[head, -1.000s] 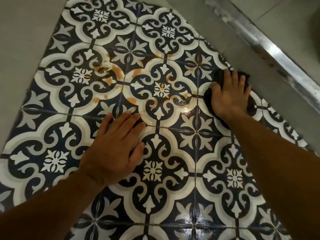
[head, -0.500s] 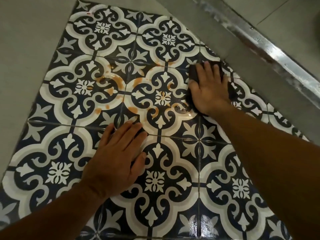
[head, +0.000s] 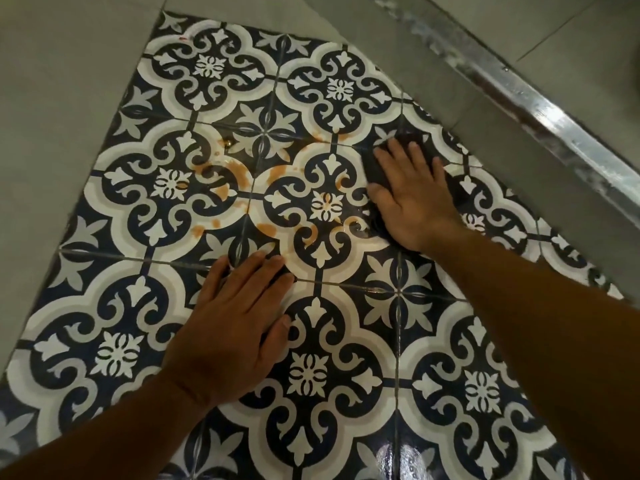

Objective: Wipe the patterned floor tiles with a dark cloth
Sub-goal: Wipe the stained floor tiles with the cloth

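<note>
Dark blue and white patterned floor tiles (head: 311,368) fill the middle of the view. Orange-brown stains (head: 239,174) spot the tiles near the centre. A dark cloth (head: 375,164) lies flat on the tiles at the right of the stains. My right hand (head: 412,199) presses down on the cloth with straight, spread fingers and covers most of it. My left hand (head: 232,330) rests flat on a tile nearer to me, fingers straight, holding nothing.
Plain grey floor (head: 62,98) borders the patterned tiles on the left and top. A shiny metal strip (head: 540,112) runs diagonally across the upper right, with more grey tiles beyond it. A wet sheen shows on the tiles at the bottom right (head: 405,459).
My right hand has slid the cloth leftward along the tiles, from near the metal strip toward the stained centre tile. My left hand has stayed planted in place.
</note>
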{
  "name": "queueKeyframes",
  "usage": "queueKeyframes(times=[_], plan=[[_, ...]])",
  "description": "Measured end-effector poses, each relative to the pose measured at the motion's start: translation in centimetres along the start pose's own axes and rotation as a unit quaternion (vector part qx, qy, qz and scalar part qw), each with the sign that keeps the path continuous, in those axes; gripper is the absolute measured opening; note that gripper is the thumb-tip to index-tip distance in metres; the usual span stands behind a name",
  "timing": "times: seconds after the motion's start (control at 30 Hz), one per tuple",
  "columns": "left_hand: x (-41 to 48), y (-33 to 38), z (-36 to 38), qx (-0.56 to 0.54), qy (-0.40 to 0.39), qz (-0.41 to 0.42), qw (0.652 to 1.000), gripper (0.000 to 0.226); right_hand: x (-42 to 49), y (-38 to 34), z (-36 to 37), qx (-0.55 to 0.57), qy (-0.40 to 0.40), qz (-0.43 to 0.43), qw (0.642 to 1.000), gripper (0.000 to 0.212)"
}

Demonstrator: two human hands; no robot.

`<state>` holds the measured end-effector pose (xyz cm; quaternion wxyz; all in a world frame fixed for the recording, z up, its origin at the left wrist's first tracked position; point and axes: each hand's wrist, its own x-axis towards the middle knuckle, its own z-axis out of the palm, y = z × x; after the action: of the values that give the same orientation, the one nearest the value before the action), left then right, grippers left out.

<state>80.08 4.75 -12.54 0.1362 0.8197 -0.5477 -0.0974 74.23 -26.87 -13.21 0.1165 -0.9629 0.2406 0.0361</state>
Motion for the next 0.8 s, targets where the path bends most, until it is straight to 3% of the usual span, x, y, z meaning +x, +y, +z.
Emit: queueKeyframes(times=[0.1,0.33,0.47,0.57,0.8], plan=[[0.0,0.0,-0.1,-0.002,0.008,0.003,1.0,0.05,-2.5,2.1,-0.5,-0.014,-0.011,-0.035,0.999,0.066],[0.0,0.1,-0.1,0.002,0.005,0.002,1.0,0.051,-0.5,-0.5,-0.1,0.002,0.013,0.1,0.995,0.065],[-0.1,0.2,-0.2,0.004,0.012,0.008,1.0,0.05,-4.6,-2.4,0.9,-0.006,-0.002,0.001,1.0,0.066],[-0.2,0.1,-0.1,0.004,0.016,0.011,1.0,0.049,-6.6,-0.6,0.6,-0.018,-0.016,-0.026,0.999,0.065],[-0.2,0.0,0.0,0.009,0.014,0.013,1.0,0.05,-3.1,-2.0,0.3,0.01,0.006,0.096,0.995,0.065]])
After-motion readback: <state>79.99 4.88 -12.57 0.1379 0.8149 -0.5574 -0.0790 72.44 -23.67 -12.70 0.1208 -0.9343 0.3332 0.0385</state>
